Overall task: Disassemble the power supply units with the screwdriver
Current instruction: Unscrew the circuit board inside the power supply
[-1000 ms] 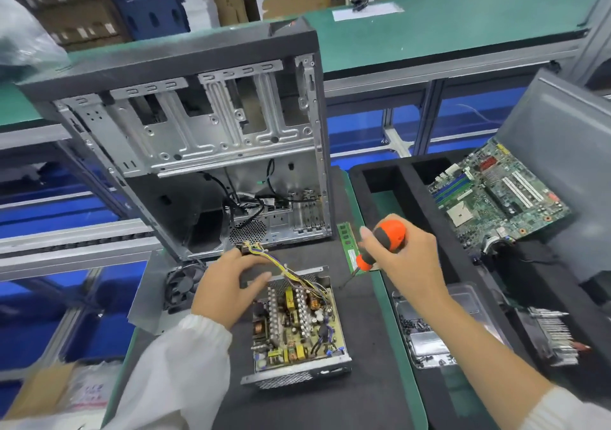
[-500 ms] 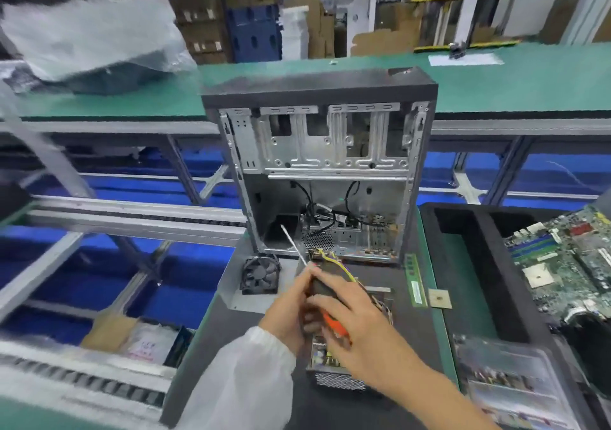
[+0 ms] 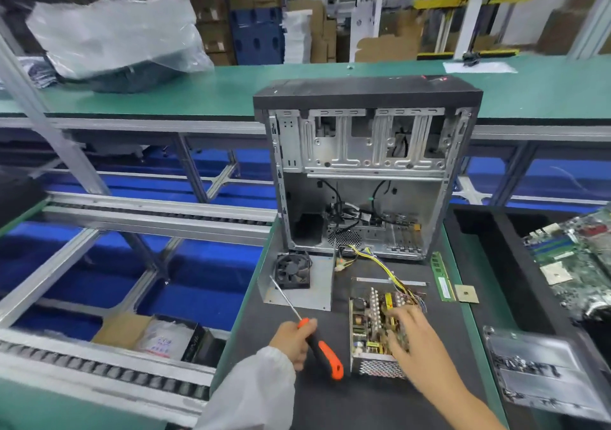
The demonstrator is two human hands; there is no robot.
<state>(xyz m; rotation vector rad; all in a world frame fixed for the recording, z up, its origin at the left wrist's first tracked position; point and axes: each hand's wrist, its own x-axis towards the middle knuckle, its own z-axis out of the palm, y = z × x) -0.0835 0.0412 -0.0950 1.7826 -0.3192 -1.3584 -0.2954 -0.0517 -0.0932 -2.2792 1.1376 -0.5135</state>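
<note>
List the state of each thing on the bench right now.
Power supply unit: cover off, board exposed.
Screwdriver: gripped in left hand.
Right hand: open, on the board.
Computer case: upright, side open.
Fan: removed, on metal plate.

Pretty clearly a factory floor, some electronics teardown line. Long green-topped benches [image 3: 231,92] run across the room on aluminium frames, with a roller conveyor [image 3: 99,386] alongside and blue bins [image 3: 205,284] underneath. A gutted PC case [image 3: 367,165] stands on the table [image 3: 330,403], a pulled motherboard [image 3: 575,264] sits in a foam tray, and stacked cardboard boxes [image 3: 310,29] fill the back like a warehouse.
</note>
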